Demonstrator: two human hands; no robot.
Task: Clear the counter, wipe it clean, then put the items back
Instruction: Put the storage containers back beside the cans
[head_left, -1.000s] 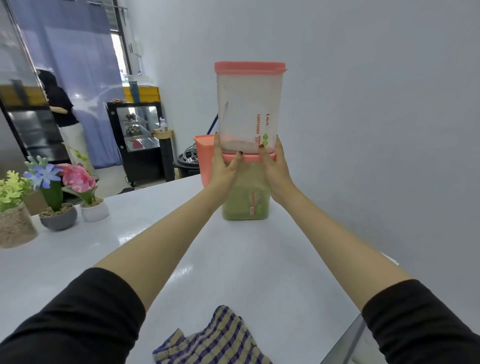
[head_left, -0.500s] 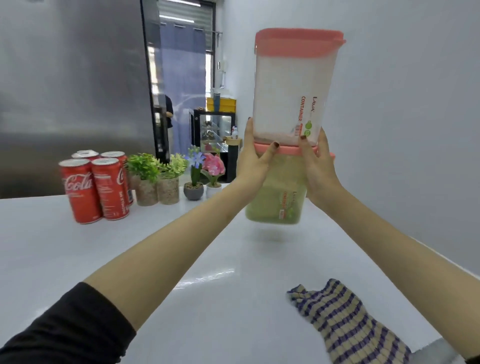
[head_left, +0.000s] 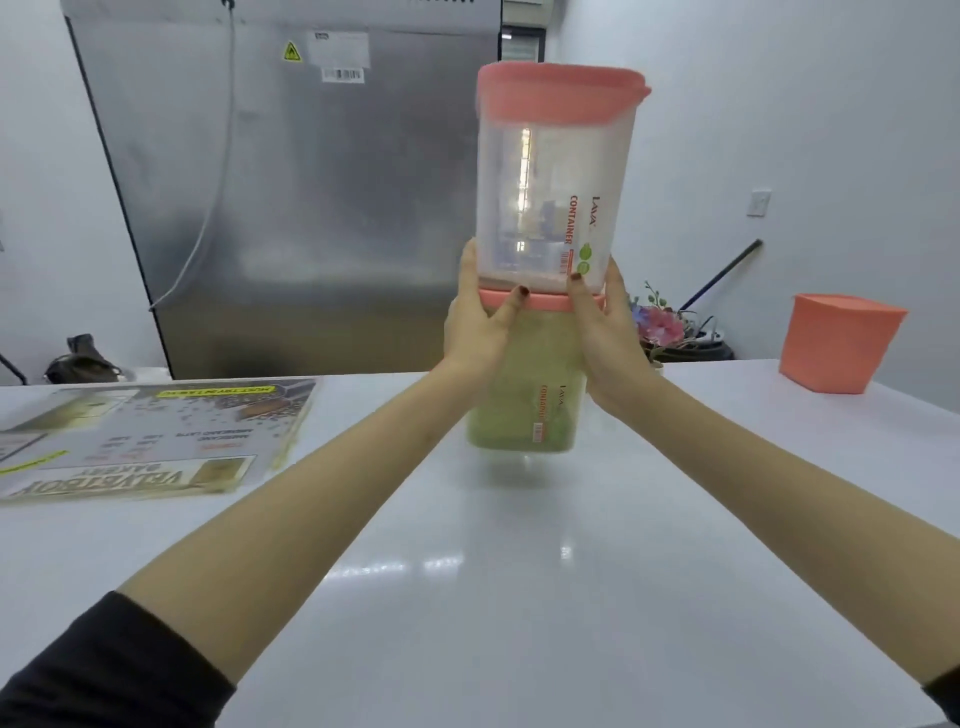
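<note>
Two stacked plastic containers with pink lids hang a little above the white counter (head_left: 519, 597). The lower container (head_left: 524, 405) holds green grains; the upper container (head_left: 545, 182) is clear with a thin pale layer at its bottom. My left hand (head_left: 475, 327) grips the stack from the left at the lower lid. My right hand (head_left: 608, 332) grips it from the right, thumb on the upper container's base. The stack's shadow lies on the counter just under it.
Flat printed packages (head_left: 145, 436) lie on the counter at the left. A pink tub (head_left: 836, 345) stands at the far right. Pink flowers (head_left: 662, 325) show behind my right hand. A steel refrigerator (head_left: 291, 208) rises behind the counter.
The view has swung left along the counter with the stack carried in both hands. The cans, plants and striped cloth have left the view; the printed packages and refrigerator have come in.
</note>
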